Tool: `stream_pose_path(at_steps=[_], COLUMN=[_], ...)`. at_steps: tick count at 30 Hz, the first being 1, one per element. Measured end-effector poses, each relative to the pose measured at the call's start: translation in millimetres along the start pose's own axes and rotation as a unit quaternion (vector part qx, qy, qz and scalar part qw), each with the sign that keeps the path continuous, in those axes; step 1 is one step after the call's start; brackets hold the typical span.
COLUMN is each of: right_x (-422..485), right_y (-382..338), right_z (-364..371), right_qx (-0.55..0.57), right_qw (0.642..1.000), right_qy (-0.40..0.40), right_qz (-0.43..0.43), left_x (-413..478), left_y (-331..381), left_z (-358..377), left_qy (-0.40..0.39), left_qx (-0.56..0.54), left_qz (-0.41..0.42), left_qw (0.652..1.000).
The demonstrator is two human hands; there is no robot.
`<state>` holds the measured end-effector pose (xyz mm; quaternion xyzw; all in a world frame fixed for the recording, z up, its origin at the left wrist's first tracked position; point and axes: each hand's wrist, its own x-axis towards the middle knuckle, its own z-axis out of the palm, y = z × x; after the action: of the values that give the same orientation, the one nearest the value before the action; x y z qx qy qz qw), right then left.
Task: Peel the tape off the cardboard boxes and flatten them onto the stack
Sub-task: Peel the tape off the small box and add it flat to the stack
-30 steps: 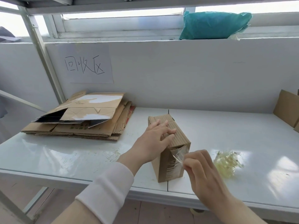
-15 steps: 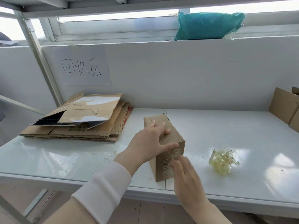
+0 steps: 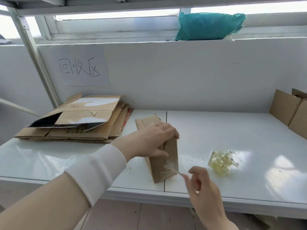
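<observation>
Since a moment ago the right hand (image 3: 202, 188) has drawn back from the near face of the small brown corrugated cardboard box (image 3: 166, 156) and now sits just in front of it and a little to its right. Thumb and forefinger pinch the end of a thin strip of clear tape (image 3: 176, 171), though motion blurs the fingertips. The strip runs taut from the box's lower near corner to that pinch, and wrinkled tape still clings to the near face. The left hand (image 3: 149, 140), coming out of a white knitted sleeve (image 3: 96, 171), has shifted onto the box's near top end. Its fingers curl over the top edge and its thumb presses the near face, gripping the box firmly. The box stands on the glossy white table (image 3: 216, 130), leaning slightly, close to the table's near edge. To the box's right, near but apart from it, lies a crumpled yellowish wad of peeled tape (image 3: 222, 163). Behind the box and to its left rests the stack of flattened brown cardboard (image 3: 79, 125), not touching it. Far to the box's right stand open brown cartons (image 3: 289, 110). On the wall beyond the box hangs a white paper sign with handwritten characters (image 3: 83, 67), and higher up on the ledge lies a teal plastic bag (image 3: 209, 25).
</observation>
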<state>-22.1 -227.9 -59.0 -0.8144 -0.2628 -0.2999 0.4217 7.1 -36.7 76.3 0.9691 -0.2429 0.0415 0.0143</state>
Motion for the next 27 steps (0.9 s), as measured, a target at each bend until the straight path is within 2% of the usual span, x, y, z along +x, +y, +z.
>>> stream_pose_path(at_steps=[3,5,6,8,10,14,17,20,23,27], right_x=[8,19,27,43,57,75,85,95,106,128], right_y=[13,17,16,10,-1,-28,-41,-41,-41,-59], right_z=[-22,-35,-40,-42,-37,-22,-24,-35,-47,-51], right_qx=[0.042,0.074,0.080,0.094,0.107,0.125,0.129,0.130,0.147,0.219], right_qw=[0.991,0.982,0.978,0.974,0.979,0.988,0.991,0.991,0.988,0.974], right_qy=[0.069,0.092,0.106,0.113,0.092,0.056,0.043,0.036,0.039,0.060], right_qz=[0.104,0.150,0.163,0.173,0.144,0.066,0.010,-0.014,-0.019,-0.009], left_x=[-19,-35,-43,-49,-46,-23,-15,-17,-15,-11], left_y=[-28,-49,-57,-64,-53,8,34,39,33,36], left_z=[-11,-13,-11,2,16,47,81,102,104,98], left_qy=[0.084,0.096,0.088,0.089,0.121,0.070,0.085,0.122,0.194,0.264], left_qx=[-0.075,-0.110,-0.082,0.047,0.137,0.076,0.048,0.057,0.046,0.030], left_qz=[-0.081,-0.121,-0.135,-0.141,-0.111,-0.099,-0.079,-0.097,-0.108,-0.130], left_qw=[0.990,0.982,0.984,0.985,0.977,0.990,0.992,0.986,0.974,0.955])
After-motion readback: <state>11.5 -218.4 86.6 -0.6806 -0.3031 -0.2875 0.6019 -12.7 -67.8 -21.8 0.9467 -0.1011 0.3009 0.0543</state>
